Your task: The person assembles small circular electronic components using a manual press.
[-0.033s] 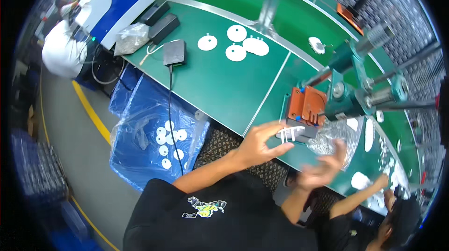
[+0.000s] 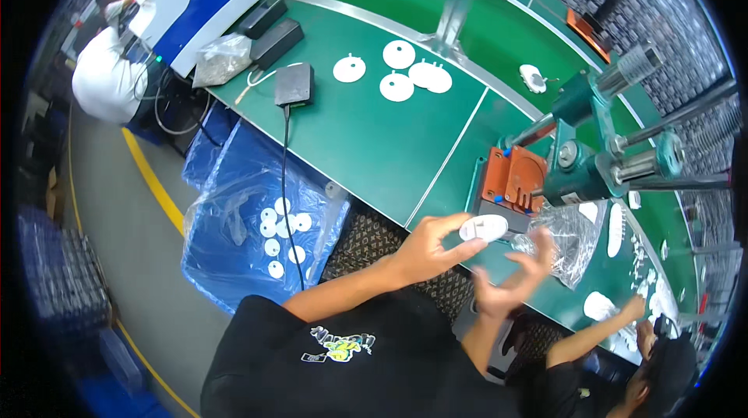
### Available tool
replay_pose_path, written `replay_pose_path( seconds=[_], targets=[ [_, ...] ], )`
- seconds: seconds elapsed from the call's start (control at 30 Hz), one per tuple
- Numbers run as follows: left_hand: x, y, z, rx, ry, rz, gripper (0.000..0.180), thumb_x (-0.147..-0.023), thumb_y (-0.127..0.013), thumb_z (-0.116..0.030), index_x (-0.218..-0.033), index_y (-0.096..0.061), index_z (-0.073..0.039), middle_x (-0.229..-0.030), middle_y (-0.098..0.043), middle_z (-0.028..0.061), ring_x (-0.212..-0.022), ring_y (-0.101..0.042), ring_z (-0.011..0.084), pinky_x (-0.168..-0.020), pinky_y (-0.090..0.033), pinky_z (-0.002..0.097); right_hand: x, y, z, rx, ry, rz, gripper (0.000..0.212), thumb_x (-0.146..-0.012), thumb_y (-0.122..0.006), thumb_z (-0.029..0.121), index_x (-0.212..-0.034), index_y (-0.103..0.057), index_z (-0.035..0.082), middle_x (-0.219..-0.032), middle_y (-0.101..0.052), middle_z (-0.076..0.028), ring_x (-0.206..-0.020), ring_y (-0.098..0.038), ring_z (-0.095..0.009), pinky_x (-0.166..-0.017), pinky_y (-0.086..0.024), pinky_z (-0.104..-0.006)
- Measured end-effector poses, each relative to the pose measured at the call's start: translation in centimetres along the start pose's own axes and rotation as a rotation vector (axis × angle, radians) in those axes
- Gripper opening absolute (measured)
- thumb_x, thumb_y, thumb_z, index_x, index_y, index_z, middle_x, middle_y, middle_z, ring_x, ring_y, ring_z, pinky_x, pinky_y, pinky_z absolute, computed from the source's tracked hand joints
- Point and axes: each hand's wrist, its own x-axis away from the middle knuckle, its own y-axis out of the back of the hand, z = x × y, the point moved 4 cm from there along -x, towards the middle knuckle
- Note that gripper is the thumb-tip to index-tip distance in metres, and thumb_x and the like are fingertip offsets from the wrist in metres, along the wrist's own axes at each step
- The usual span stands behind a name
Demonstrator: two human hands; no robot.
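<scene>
My left hand [image 2: 430,250] pinches a small white oval plastic part [image 2: 484,228] between thumb and fingers, above the near edge of the green bench. The part's face shows a paler or greyish marking that I cannot make out. Close to its right is my right hand [image 2: 514,270], blurred by motion, with fingers apart and nothing visible in them. Just beyond the part stands an orange fixture [image 2: 514,178] on a grey block, under a green and steel hand press [image 2: 580,165].
Several white discs with tabs [image 2: 397,87] lie on the green bench [image 2: 351,149]. A blue lined bin [image 2: 226,262] holds more discs. A black box [image 2: 294,84] trails a cable. Clear plastic wrap [image 2: 573,243] lies beside the press. A co-worker's arm [image 2: 592,336] reaches in at right.
The white part has turned in my left hand: its slotted, ribbed side showed before, a smoother oval face now. My right hand has shifted left toward it.
</scene>
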Motion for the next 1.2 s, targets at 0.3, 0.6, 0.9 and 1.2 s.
replay_pose_path(
  seconds=[0.3,0.6,0.9,1.2],
  targets=[
    [-1.3,2.4,-1.9,-0.454,-0.389,-0.032,0.034,-0.087,-0.071,-0.017,-0.116,-0.065,-0.003,-0.115,-0.068,0.0144,-0.110,-0.063,0.0350,-0.099,-0.048,0.0434,3.1,2.7,-5.4,0.133,-0.169,-0.161,0.069,-0.068,-0.086,0.000,-0.126,-0.049,0.004,-0.140,-0.052,-0.025,-0.131,-0.050,-0.039,-0.108,-0.041,-0.0482],
    [-10.9,24.4,5.9,-1.206,-0.346,-0.394,0.043,-0.097,-0.055,-0.010,-0.139,-0.050,-0.003,-0.151,-0.039,0.0210,-0.142,-0.033,0.0375,-0.116,-0.026,0.0468,-2.2,17.3,-23.8,0.731,-0.686,-0.347,0.048,-0.079,-0.074,0.020,-0.117,-0.058,-0.006,-0.127,-0.056,-0.027,-0.123,-0.051,-0.042,-0.106,-0.040,-0.0444],
    [-12.1,26.5,7.3,-1.273,-0.236,-0.349,0.035,-0.097,-0.057,-0.009,-0.131,-0.057,-0.003,-0.142,-0.048,0.0188,-0.130,-0.048,0.0358,-0.108,-0.039,0.0434,-1.6,20.4,-27.7,0.733,-0.782,-0.461,0.050,-0.076,-0.073,0.018,-0.118,-0.057,-0.004,-0.120,-0.060,-0.024,-0.116,-0.056,-0.040,-0.100,-0.043,-0.0442],
    [-11.5,27.6,7.8,-1.230,-0.237,-0.397,0.034,-0.095,-0.056,-0.004,-0.129,-0.058,-0.005,-0.137,-0.051,0.0174,-0.128,-0.050,0.0347,-0.106,-0.041,0.0422,-0.9,19.5,-30.6,0.750,-0.820,-0.289,0.054,-0.077,-0.076,0.027,-0.122,-0.059,0.001,-0.128,-0.060,-0.023,-0.121,-0.056,-0.037,-0.101,-0.045,-0.0416]
  ],
)
